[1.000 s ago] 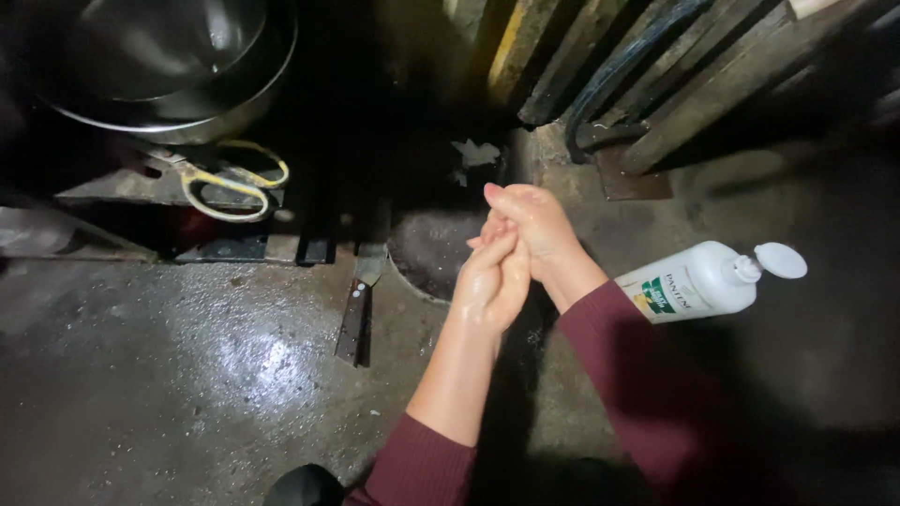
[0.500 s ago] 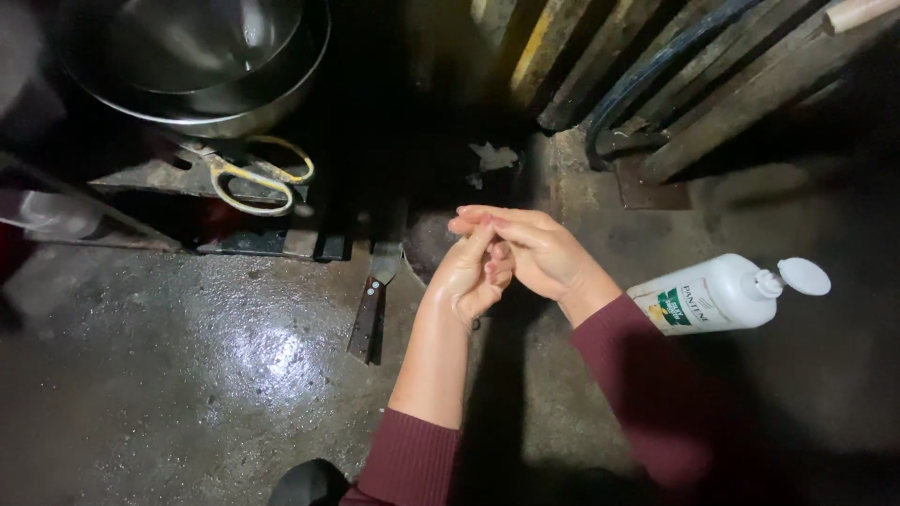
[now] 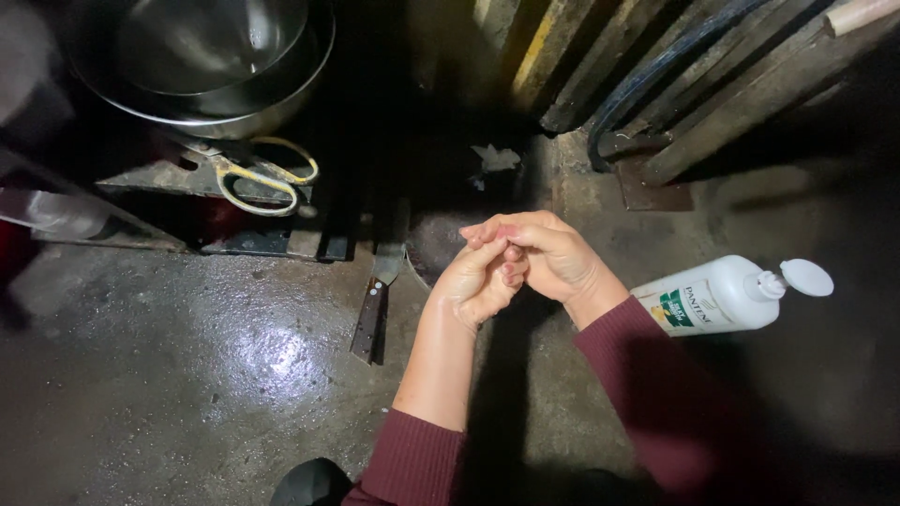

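Observation:
My left hand (image 3: 473, 286) and my right hand (image 3: 544, 251) are pressed together over a wet concrete floor, the right hand lying over the left with fingers wrapped around it. Neither hand holds an object. Both wrists and the left forearm look wet and shiny. Dark red sleeves cover my arms, the left one pushed up. A white pump bottle (image 3: 722, 295) lies on its side on the floor just right of my right wrist, its nozzle pointing right. A knife (image 3: 375, 305) with a dark handle lies on the floor left of my left hand.
A large metal basin (image 3: 202, 66) stands at the top left. Yellow-handled scissors (image 3: 258, 173) rest below it on a dark metal rack. Wooden planks and a dark hose (image 3: 656, 84) lean at the top right. A floor drain (image 3: 436, 244) lies just beyond my hands.
My hands have kept rubbing against each other, shifting slightly lower and left; the right hand has slid over the top of the left. The view has drifted a little.

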